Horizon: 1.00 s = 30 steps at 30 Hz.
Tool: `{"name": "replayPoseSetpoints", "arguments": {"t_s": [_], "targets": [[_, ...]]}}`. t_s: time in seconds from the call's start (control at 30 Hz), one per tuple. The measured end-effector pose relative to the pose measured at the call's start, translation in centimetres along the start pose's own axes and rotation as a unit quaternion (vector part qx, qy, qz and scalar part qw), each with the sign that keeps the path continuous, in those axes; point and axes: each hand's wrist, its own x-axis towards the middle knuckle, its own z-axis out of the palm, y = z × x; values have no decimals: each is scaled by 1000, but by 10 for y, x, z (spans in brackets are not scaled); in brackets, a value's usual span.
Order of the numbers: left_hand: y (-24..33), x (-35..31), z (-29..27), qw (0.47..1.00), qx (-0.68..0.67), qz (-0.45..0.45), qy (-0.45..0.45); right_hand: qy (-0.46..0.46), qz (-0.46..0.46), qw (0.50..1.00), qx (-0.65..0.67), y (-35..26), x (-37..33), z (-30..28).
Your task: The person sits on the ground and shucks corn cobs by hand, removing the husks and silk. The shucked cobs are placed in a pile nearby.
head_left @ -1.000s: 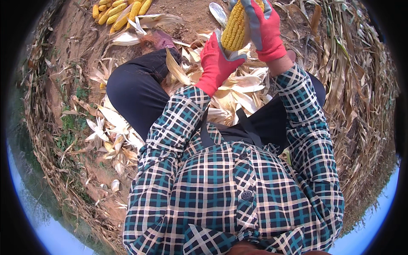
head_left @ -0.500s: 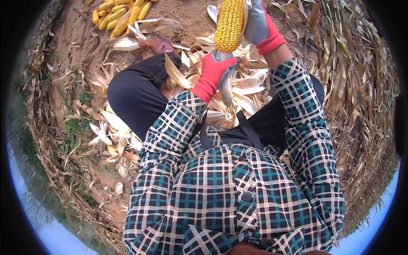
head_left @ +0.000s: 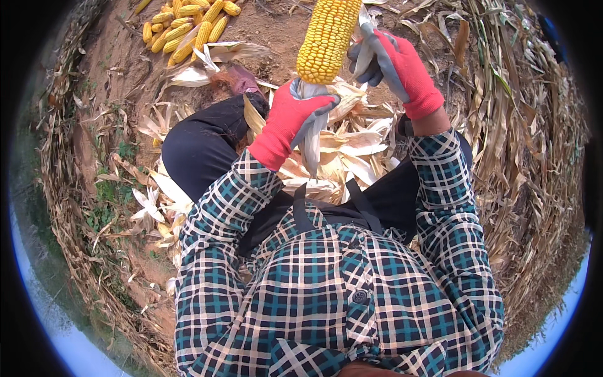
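A large yellow corn cob (head_left: 327, 43) stands bare-kerneled in front of me, its top cut off by the upper edge of the view. My left hand (head_left: 295, 113), in a red and grey work glove, is closed round the cob's base and the pale husk (head_left: 311, 147) that hangs below it. To the right of the cob, my right hand (head_left: 402, 69), gloved alike, is closed on a strip of pale husk (head_left: 364, 55). That strip runs up along the cob's right side. Part of the right fingers is hidden behind the husk.
A pile of husked corn cobs (head_left: 182, 28) lies on the bare soil at the far left. Loose dry husks (head_left: 358, 138) cover the ground between my bent legs (head_left: 204, 135). Dry corn stalks (head_left: 509, 157) are heaped along the right, with more along the left.
The cob and my left hand have shifted left and slightly nearer. My right hand has come down from beside the cob and away to the right, drawing a husk strip with it.
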Motion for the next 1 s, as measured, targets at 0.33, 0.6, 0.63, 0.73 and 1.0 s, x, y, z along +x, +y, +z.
{"name": "replayPoseSetpoints", "arguments": {"t_s": [0.33, 0.6, 0.63, 0.73, 1.0], "targets": [[35, 20, -38, 998, 33, 45, 42, -41, -196, 937, -286, 2, -26, 3], [28, 15, -42, 939, 229, 255, 36, 221, -38, 973, -56, -21, -6, -49], [26, 16, -43, 927, 241, 285, 33, 148, -11, 989, -26, -20, -6, -46], [31, 19, -44, 871, 314, 374, 43, -90, 74, 986, 116, 3, -5, -23], [37, 31, -67, 646, 527, 544, 95, -392, 211, 710, 546, 57, -4, 24]]}}
